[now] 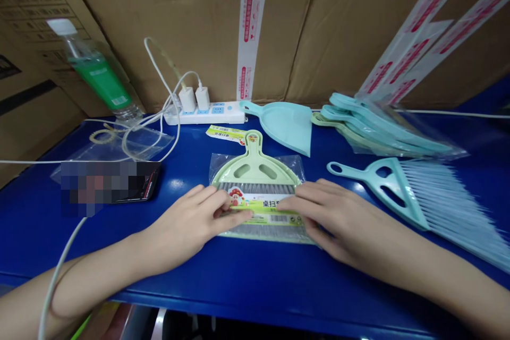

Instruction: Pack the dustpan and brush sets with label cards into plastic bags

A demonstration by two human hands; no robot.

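A light green dustpan and brush set (258, 162) lies in a clear plastic bag, its handle pointing away from me. A printed yellow-green and white label band (258, 204) runs across its grey bristles. My left hand (205, 210) grips the set's left side, fingers curled and thumb on the band. On the opposite side, my right hand (330, 212) holds the edge, with fingertips over the band's right end. Its thumb is partly hidden. To the right lies a loose light blue brush (392, 191), and a light blue dustpan (282, 122) rests behind the set.
Several bagged blue and green pieces (370, 122) are stacked at the back right. A white power strip (223, 113) with chargers stands against cardboard (179, 10). A bottle (99, 74) leans at left, near cables and a dark, partly blurred item (147, 180) on the blue table (247, 276).
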